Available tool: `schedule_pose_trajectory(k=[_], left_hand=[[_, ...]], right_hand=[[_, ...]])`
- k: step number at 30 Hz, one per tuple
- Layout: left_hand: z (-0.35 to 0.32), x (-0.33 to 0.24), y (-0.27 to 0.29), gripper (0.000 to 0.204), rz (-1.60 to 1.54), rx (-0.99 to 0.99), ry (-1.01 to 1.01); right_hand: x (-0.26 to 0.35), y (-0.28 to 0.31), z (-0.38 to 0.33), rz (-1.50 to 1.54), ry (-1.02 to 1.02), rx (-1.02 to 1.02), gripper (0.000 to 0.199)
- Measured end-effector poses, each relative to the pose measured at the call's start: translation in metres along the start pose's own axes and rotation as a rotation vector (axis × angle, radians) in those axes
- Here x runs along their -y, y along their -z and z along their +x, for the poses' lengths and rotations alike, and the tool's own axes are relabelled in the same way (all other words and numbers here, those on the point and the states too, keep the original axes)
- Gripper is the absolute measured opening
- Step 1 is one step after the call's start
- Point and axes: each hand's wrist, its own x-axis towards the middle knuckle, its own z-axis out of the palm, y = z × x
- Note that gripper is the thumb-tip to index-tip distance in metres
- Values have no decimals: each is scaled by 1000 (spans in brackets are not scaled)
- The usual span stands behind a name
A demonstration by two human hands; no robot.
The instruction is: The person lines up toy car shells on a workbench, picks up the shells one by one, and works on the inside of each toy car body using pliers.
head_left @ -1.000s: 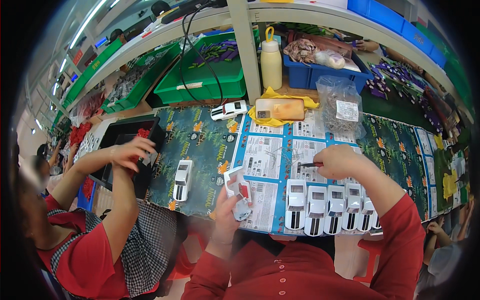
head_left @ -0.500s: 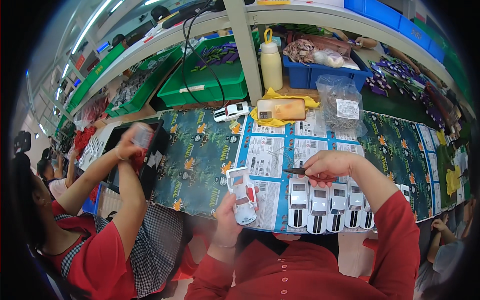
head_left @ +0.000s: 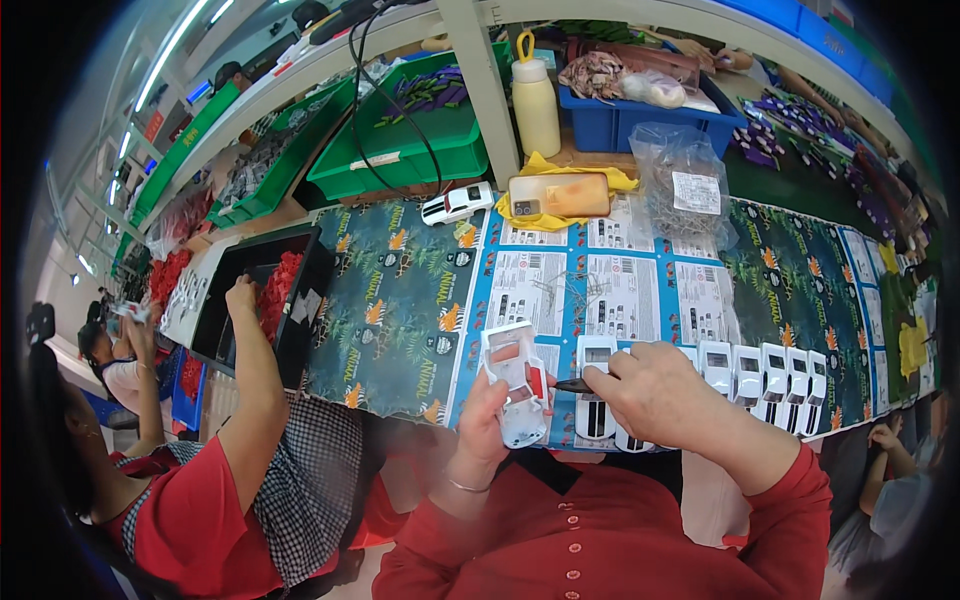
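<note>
My left hand [head_left: 482, 415] is closed around a white toy car body shell [head_left: 522, 422], its hollow underside facing up and a small red part at one side. In my right hand [head_left: 655, 392] is a pair of needle-nose pliers [head_left: 572, 386], mostly hidden by the fingers; the dark tips reach the side of the shell near the red part. Whether the jaws grip anything is too small to tell. Beside my right hand stands a row of several white toy cars [head_left: 597, 417] with black stripes, partly covered by the hand.
Thin metal pieces [head_left: 573, 292] lie on the printed sheet ahead. Farther back are a clear bag [head_left: 683, 190], a phone [head_left: 558, 195] on yellow cloth, a single white car [head_left: 458, 203] and a cream bottle [head_left: 536, 108]. A co-worker's hand [head_left: 241, 293] reaches into a black bin [head_left: 222, 322].
My right hand has moved down and left, bringing the pliers' tips to the shell. My left hand and the shell shifted slightly right. The co-worker's hand has shifted within the black bin.
</note>
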Motion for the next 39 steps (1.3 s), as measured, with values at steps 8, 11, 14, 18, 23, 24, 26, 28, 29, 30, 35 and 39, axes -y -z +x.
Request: schedule_pose_trajectory(k=[8,11,14,18,23,24,26,28,29,30,35,39], left_hand=[[-11,-15,3,76,75,13,-247],[-9,-16,-3,74,200,-28,-309],[-12,-15,-5,75,202,-36,-306],[-14,-14,-8,80,156,-18,-268],[-14,-15,-10,84,103,-17,-230],[-14,-15,-10,83,90,15,-232],[-13,-13,-10,82,78,49,-233],[-12,-10,-11,76,31,26,-323],[-10,-9,-10,74,12,-32,-350],[-9,-8,-8,73,-6,-91,-378],[-6,-7,-5,68,93,-117,-407],[-6,-4,-12,64,49,-98,-413]], right_hand=[[17,-13,-26,512,-211,-161,26],[21,-20,-32,700,-273,-112,28],[24,-28,-30,730,-273,-194,30],[23,-30,-29,767,-309,-194,31],[22,-32,-29,763,-318,-162,28],[22,-33,-29,763,-319,-162,28],[23,-36,-29,725,-319,-207,24],[25,-34,-30,745,-351,-217,22],[26,-33,-30,765,-384,-228,20],[27,-32,-31,768,-381,-225,20],[36,-33,-31,944,-430,-151,15],[43,-40,-26,813,-342,-219,19]])
